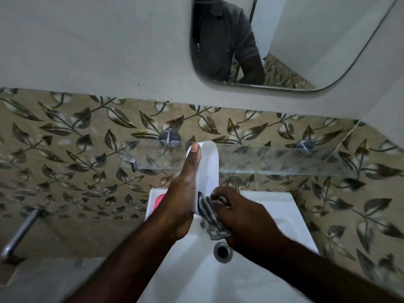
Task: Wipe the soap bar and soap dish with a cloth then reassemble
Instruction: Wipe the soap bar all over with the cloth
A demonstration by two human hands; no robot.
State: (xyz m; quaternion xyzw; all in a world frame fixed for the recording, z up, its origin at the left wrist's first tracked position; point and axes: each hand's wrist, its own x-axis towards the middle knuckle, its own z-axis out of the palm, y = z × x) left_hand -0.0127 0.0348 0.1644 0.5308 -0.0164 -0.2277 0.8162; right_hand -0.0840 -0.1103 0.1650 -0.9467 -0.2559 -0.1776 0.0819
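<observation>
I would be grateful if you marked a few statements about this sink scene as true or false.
1. The left hand holds the white soap dish above the basin. True.
2. The pink soap bar sits in the dish. False: it lies on the sink rim, at the back left.
3. The right hand holds a cloth against the dish's lower end. True.
4. The cloth is plain red. False: it is grey and striped.

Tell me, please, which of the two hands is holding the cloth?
The right hand grips the striped cloth; the left hand instead holds the white soap dish, thumb along its edge.
</observation>
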